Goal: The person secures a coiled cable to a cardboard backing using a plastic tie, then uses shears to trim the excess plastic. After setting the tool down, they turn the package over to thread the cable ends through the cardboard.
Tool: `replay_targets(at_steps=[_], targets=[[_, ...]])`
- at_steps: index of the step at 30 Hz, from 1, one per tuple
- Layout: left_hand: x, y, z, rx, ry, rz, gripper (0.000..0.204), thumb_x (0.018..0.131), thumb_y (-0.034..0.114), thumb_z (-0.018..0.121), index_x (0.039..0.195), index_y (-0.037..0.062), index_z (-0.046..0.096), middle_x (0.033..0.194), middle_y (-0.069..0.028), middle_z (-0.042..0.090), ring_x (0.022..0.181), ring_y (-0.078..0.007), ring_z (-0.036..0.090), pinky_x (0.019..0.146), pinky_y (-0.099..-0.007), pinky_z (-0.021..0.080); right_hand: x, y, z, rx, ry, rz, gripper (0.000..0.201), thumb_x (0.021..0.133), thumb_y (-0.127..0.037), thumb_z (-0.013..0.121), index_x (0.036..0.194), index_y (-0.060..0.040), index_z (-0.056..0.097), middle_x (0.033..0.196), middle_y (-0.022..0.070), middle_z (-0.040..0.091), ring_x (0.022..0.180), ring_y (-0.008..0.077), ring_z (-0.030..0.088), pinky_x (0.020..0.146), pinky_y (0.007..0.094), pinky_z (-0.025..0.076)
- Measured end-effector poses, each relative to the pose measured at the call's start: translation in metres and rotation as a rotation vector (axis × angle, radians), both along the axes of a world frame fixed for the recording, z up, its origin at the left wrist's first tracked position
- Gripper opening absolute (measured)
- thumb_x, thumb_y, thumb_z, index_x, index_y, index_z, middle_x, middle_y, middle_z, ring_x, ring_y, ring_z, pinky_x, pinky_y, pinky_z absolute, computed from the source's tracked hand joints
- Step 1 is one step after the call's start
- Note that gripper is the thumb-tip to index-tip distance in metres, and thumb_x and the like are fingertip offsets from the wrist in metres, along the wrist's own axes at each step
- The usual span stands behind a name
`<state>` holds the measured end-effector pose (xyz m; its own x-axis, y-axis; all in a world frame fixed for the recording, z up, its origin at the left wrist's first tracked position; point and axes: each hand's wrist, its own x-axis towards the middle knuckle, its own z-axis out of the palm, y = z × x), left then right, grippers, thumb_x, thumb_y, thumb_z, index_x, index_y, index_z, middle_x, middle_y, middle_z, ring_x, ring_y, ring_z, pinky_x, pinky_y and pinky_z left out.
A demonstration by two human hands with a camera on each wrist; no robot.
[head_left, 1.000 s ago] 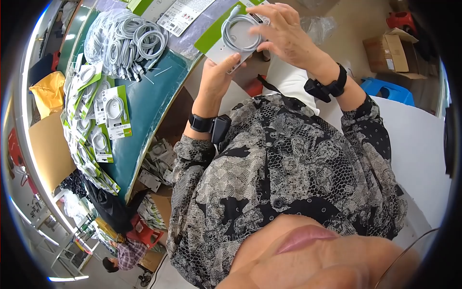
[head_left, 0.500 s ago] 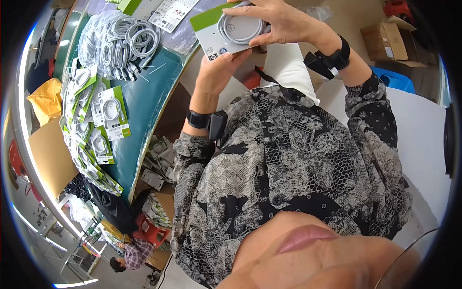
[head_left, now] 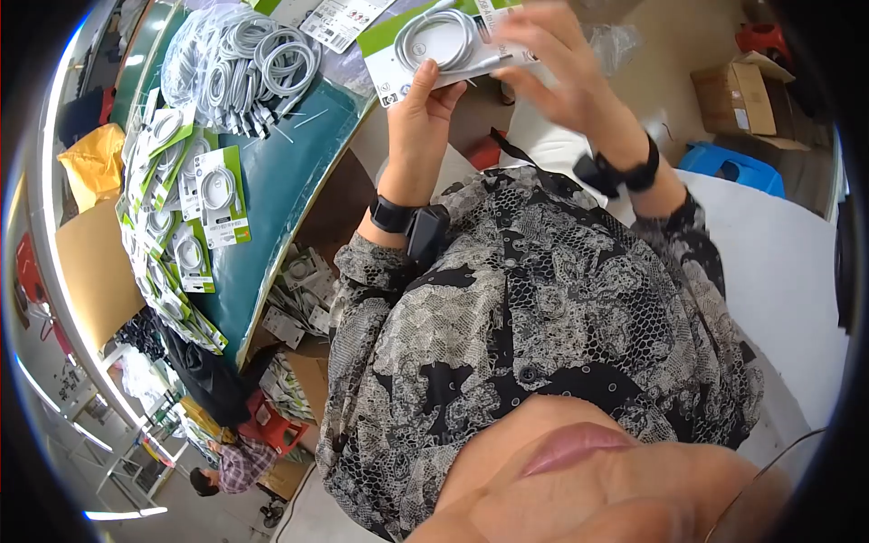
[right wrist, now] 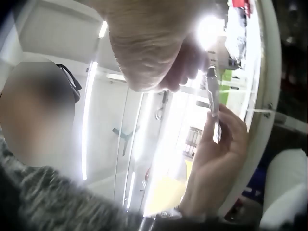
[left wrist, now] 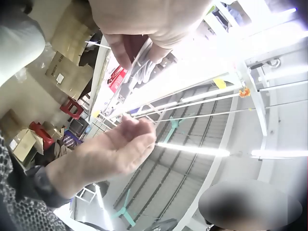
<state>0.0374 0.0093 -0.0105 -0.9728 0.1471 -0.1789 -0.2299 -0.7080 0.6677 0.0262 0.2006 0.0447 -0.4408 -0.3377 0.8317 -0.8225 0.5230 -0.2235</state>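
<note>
My left hand [head_left: 424,113] grips a white-and-green packaging card [head_left: 389,68], its thumb on the front and its fingers behind. A light grey coiled cable [head_left: 436,38] lies against the card's face, one plug end pointing right. My right hand [head_left: 566,77] is at the card's right end, blurred, with loosely bent fingers. In the left wrist view that right hand [left wrist: 108,151] appears apart from the card and holds nothing. Seen edge-on in the right wrist view, the card [right wrist: 212,89] stands between the left hand [right wrist: 216,166] and the right hand's fingers.
The green table [head_left: 272,208] carries a bagged pile of grey coiled cables [head_left: 244,68] and a heap of carded cables [head_left: 163,244]. More carded cables [head_left: 303,290] lie in a box below. A cardboard box [head_left: 738,95] and blue stool [head_left: 733,167] stand at right.
The right hand moved over the coil and touched its right side half a second ago, then came away rightward. The left hand keeps its grip; its thumb now lies higher over the card.
</note>
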Motion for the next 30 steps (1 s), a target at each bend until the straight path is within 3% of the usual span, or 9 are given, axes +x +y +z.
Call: replay_targets(at_steps=[1,3,4,7,10,15,19,27,30], targets=[[-0.003,-0.004,-0.005,0.029,-0.038,0.011,0.026,0.089,0.013,0.06,0.113,0.0043,0.054,0.102,-0.0065,0.062,0.089,-0.0183,0.063,0.076,-0.0332,0.055,0.011,0.002,-0.001,-0.078,-0.056,0.027,0.021,0.075,-0.01,0.069,0.096,-0.0088,0.065,0.088,0.0036,0.055,0.082,0.0203,0.054,0.068,0.034,0.043],[-0.005,-0.005,-0.004,0.057,-0.073,0.012,0.025,0.089,0.013,0.06,0.112,0.0045,0.055,0.101,-0.0059,0.062,0.089,-0.0179,0.063,0.076,-0.0328,0.054,0.04,0.003,-0.034,0.065,-0.797,0.124,0.02,0.082,-0.014,0.066,0.099,-0.0039,0.062,0.085,0.0064,0.06,0.077,0.0191,0.059,0.068,0.032,0.047],[-0.001,-0.003,0.0,0.07,-0.078,0.002,0.026,0.089,0.013,0.061,0.112,0.0042,0.055,0.101,-0.0056,0.062,0.089,-0.0177,0.063,0.075,-0.0319,0.054,0.042,0.0,-0.047,0.063,-0.799,0.118,0.02,0.082,-0.014,0.066,0.099,-0.0039,0.062,0.085,0.0064,0.06,0.077,0.0191,0.059,0.068,0.032,0.047],[0.004,0.007,0.004,0.107,-0.092,-0.031,0.026,0.089,0.014,0.061,0.112,0.0037,0.054,0.099,-0.0049,0.063,0.087,-0.0172,0.062,0.073,-0.0302,0.052,0.032,-0.007,-0.077,-0.399,-1.31,0.003,0.016,0.088,-0.013,0.061,0.098,0.0001,0.059,0.079,0.0076,0.062,0.072,0.0161,0.06,0.066,0.0287,0.049],[0.009,0.008,-0.003,0.107,-0.084,-0.149,0.027,0.089,0.016,0.062,0.112,0.0034,0.055,0.099,-0.0054,0.063,0.086,-0.0167,0.061,0.071,-0.0283,0.05,0.025,-0.018,-0.073,-0.575,-1.25,0.149,0.014,0.089,-0.011,0.06,0.098,0.0001,0.059,0.08,0.006,0.062,0.073,0.0138,0.06,0.067,0.0281,0.049],[0.01,0.007,-0.001,0.148,-0.11,-0.155,0.03,0.088,0.018,0.062,0.113,0.0035,0.054,0.098,-0.0062,0.063,0.083,-0.0169,0.06,0.07,-0.0285,0.048,0.017,-0.019,-0.087,-0.886,-1.196,0.429,0.016,0.088,-0.008,0.061,0.102,-0.001,0.059,0.083,0.0047,0.062,0.073,0.0136,0.06,0.067,0.0275,0.05],[0.01,0.01,-0.01,0.194,-0.126,-0.282,0.031,0.088,0.02,0.063,0.114,0.0041,0.053,0.098,-0.0068,0.063,0.083,-0.0179,0.06,0.071,-0.03,0.048,0.013,-0.003,-0.082,-0.659,-1.32,0.431,0.019,0.087,-0.007,0.062,0.106,-0.0025,0.059,0.087,0.0051,0.063,0.074,0.0147,0.061,0.071,0.0282,0.052],[0.021,0.014,-0.012,0.258,-0.285,-0.289,0.031,0.087,0.018,0.064,0.113,0.0043,0.053,0.1,-0.0091,0.063,0.09,-0.0202,0.059,0.074,-0.0333,0.049,0.017,0.027,-0.061,-0.526,-1.146,0.523,0.02,0.086,-0.005,0.061,0.106,-0.0017,0.061,0.094,0.0079,0.065,0.08,0.0174,0.064,0.071,0.0294,0.053],[0.027,0.01,-0.018,0.324,-0.255,-0.421,0.03,0.086,0.016,0.064,0.113,0.005,0.053,0.101,-0.0081,0.062,0.089,-0.0195,0.059,0.075,-0.0325,0.048,0.02,0.035,-0.057,-0.544,-1.163,0.631,0.021,0.085,-0.005,0.06,0.106,-0.0015,0.061,0.096,0.0088,0.066,0.081,0.0182,0.066,0.072,0.0298,0.053]])
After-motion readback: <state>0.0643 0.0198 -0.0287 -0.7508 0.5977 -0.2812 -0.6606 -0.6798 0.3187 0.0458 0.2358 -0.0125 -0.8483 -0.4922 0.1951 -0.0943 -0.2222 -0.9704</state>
